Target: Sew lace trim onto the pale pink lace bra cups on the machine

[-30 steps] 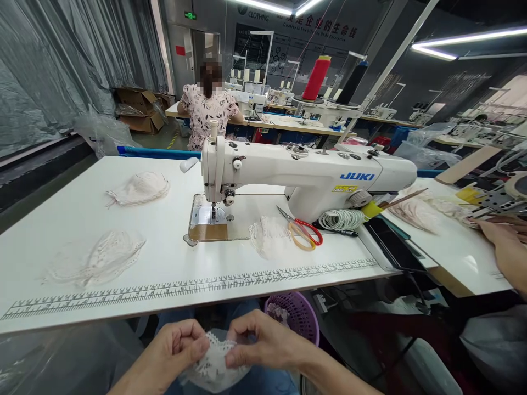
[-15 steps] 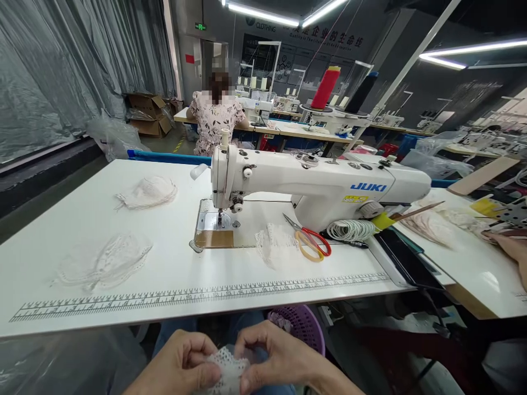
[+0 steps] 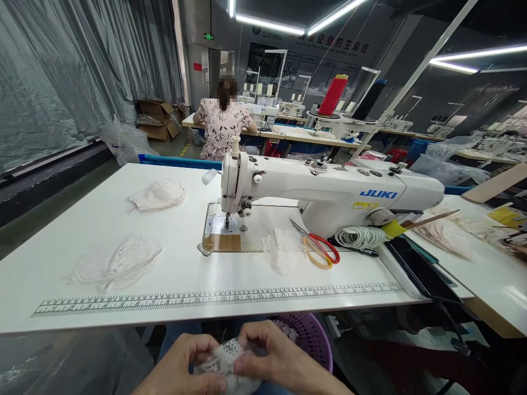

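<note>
A piece of white lace fabric [image 3: 229, 354] is bunched between my two hands, low in the view and in front of the table edge. My left hand [image 3: 193, 365] pinches its left side, thumb beneath. From the right, my right hand [image 3: 269, 354] grips it with thumb and bent fingers. On the table, a small piece of lace [image 3: 282, 248] lies against scissors [image 3: 319, 244] with one red and one yellow handle loop. Two white lace cups, a nearer one [image 3: 119, 260] and a farther one [image 3: 158, 196], rest at the left.
A white JUKI sewing machine [image 3: 288, 181] stands on the table [image 3: 164, 307], which has a printed ruler along its front edge. Under it, a purple basket [image 3: 321, 334] holds fabric. A coil of white cord [image 3: 360, 237] sits by the machine base. A person [image 3: 225, 118] sits farther back.
Both hands have turned and bunched the lace, and my right thumb now lies across it. The whole view has shifted slightly, so the table appears farther right.
</note>
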